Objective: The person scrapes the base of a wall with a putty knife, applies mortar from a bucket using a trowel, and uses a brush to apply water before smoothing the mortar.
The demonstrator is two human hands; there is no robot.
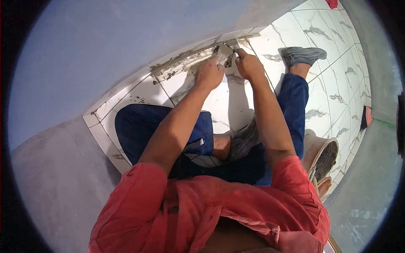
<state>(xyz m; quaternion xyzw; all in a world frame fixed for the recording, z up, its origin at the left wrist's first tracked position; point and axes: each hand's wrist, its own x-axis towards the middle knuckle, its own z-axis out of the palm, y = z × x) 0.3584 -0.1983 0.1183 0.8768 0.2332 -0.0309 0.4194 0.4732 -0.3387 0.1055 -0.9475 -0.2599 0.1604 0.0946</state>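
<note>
Gripping a small tool (231, 47) at the foot of the wall (126, 38)

Holding it in the narrowed fingers of the right hand (249, 66), at the upper centre of the frame, with most of it covered and its kind too small to tell. Curling the fingers of the left hand (209, 74) just beside; cannot tell whether around anything. Between both hands, a pale flat piece (225, 52) with dark smears next to it. Stretching leftward from there along the blue-grey wall, a rough strip of mortar (185, 63), in line with narrow edging tiles (114, 98) at the left of the frame. Scattered on the floor tiles (335, 86) at mid left, dark crumbs (139, 100).

Sitting low in a red shirt (198, 198) and blue trousers (293, 101), left leg folded across the middle of the frame, right leg reaching toward the upper right, with a grey shoe (303, 55) on that foot. Standing at the lower right, near the right leg, a bucket (312, 147) with dark grey stuff inside, and just below it, a smaller container (324, 187). At the top right edge, something red (332, 4), cut off by the frame.
</note>
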